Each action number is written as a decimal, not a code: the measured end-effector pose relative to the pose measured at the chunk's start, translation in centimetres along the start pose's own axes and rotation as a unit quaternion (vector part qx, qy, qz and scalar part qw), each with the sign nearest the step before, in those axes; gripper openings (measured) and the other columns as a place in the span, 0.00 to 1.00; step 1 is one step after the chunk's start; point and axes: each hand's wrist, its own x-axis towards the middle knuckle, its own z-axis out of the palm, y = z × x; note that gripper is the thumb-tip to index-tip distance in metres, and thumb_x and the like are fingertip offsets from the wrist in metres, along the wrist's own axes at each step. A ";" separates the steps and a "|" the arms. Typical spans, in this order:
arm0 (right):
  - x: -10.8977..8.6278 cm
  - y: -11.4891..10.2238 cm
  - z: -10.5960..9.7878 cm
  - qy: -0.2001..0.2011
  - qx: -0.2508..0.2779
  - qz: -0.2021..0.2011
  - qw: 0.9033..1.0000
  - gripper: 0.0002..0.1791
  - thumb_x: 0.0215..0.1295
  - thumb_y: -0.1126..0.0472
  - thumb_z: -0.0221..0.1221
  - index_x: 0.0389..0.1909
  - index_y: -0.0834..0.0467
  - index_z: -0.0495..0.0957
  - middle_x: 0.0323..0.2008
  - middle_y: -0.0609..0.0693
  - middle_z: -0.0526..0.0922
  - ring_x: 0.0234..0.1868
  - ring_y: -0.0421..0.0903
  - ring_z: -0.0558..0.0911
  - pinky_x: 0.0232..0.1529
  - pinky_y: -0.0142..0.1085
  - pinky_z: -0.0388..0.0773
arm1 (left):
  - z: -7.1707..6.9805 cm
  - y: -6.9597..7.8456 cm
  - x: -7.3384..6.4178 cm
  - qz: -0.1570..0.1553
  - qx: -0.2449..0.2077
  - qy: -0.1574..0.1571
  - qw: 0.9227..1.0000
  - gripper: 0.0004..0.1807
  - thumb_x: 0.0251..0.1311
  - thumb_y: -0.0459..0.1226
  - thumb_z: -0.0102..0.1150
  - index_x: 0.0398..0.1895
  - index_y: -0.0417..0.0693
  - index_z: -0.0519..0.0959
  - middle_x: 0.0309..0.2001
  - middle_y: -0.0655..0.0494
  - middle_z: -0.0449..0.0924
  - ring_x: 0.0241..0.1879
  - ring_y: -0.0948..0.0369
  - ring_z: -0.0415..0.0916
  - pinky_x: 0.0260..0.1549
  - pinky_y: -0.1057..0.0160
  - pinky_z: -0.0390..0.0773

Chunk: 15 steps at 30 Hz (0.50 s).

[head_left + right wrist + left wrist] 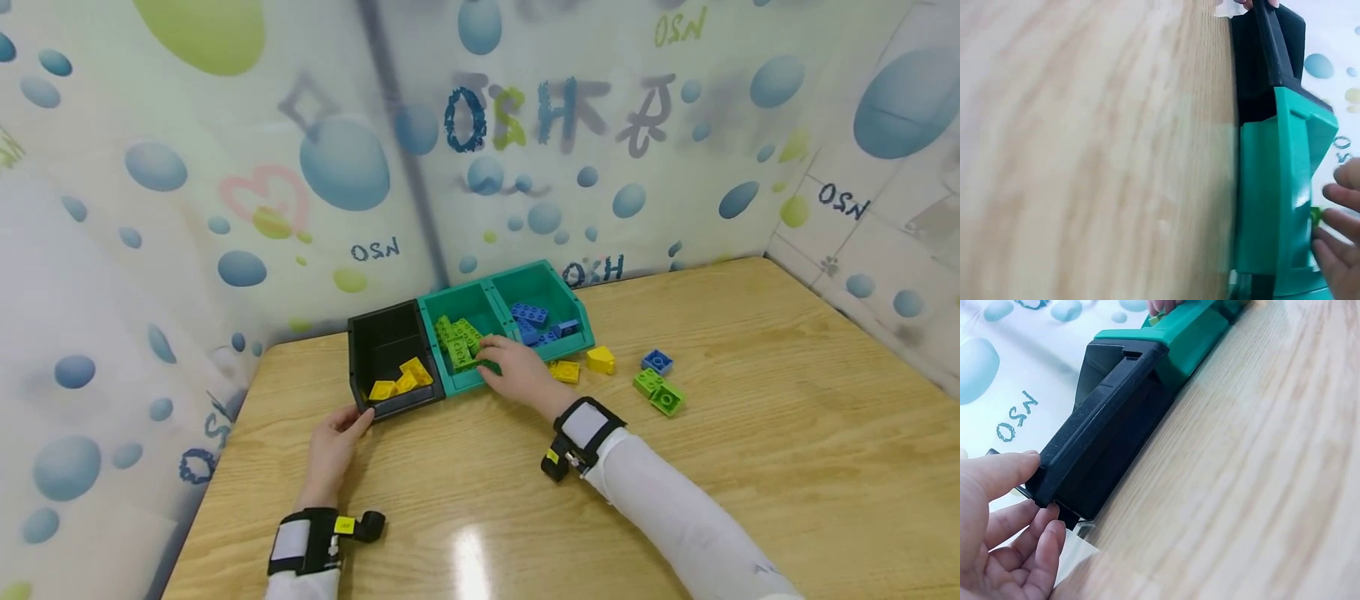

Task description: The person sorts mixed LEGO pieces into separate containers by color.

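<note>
With thumb above and fingers below, my left hand (335, 446) grips the front left corner of the black bin (1094, 428). Yellow bricks (405, 379) lie inside that bin. My right hand (517, 372) reaches over the front wall of the middle teal bin (465, 384), its thumb and fingers apart. Light-green bricks (458, 340) are in this bin, close to the fingertips. One green brick (1315, 215) shows beside the fingers in the right wrist view; the hand hides part of it. Blue bricks (530, 313) sit in the right teal bin (542, 279).
The bins stand in a joined row near the patterned wall covering (525, 217). On the wooden table (465, 483), right of my right hand, lie yellow bricks (600, 360), a blue brick (657, 362) and green bricks (660, 392).
</note>
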 end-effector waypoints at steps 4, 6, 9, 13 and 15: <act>-0.9 0.2 -0.3 -0.014 0.030 0.001 0.999 0.15 0.67 0.57 0.56 0.50 0.60 0.80 0.54 0.56 0.79 0.56 0.53 0.75 0.57 0.45 0.72 | 0.0 -0.1 0.1 0.001 0.003 0.001 1.000 0.30 0.64 0.51 0.54 0.61 0.38 0.71 0.58 0.40 0.71 0.54 0.52 0.64 0.54 0.56 0.63; -1.7 0.4 -0.5 -0.001 0.050 0.011 0.999 0.15 0.67 0.57 0.55 0.49 0.60 0.80 0.50 0.55 0.82 0.52 0.52 0.76 0.54 0.45 0.73 | -0.1 -0.2 0.1 0.002 0.003 0.002 1.000 0.30 0.64 0.51 0.54 0.61 0.38 0.71 0.57 0.40 0.71 0.54 0.52 0.64 0.54 0.56 0.63; -3.2 1.3 -1.2 0.050 0.099 0.030 0.993 0.12 0.67 0.60 0.55 0.45 0.60 0.82 0.44 0.54 0.84 0.47 0.51 0.78 0.50 0.44 0.74 | 0.0 -0.1 0.2 0.003 -0.001 0.001 1.000 0.30 0.64 0.50 0.55 0.61 0.38 0.71 0.57 0.40 0.71 0.54 0.52 0.64 0.54 0.56 0.62; -5.5 3.0 -2.1 0.123 0.176 0.081 0.973 0.09 0.66 0.64 0.56 0.39 0.63 0.82 0.37 0.55 0.84 0.39 0.48 0.78 0.42 0.39 0.75 | 0.0 -0.1 0.2 0.001 -0.005 -0.002 1.000 0.30 0.64 0.49 0.55 0.61 0.38 0.71 0.58 0.39 0.71 0.54 0.52 0.64 0.54 0.56 0.62; -6.5 3.9 -2.4 0.129 0.201 0.114 0.964 0.08 0.67 0.64 0.55 0.39 0.63 0.82 0.36 0.54 0.83 0.36 0.46 0.75 0.38 0.34 0.73 | -0.1 -0.1 0.1 -0.002 -0.007 -0.002 1.000 0.30 0.64 0.50 0.54 0.61 0.38 0.70 0.58 0.40 0.70 0.54 0.52 0.63 0.54 0.56 0.62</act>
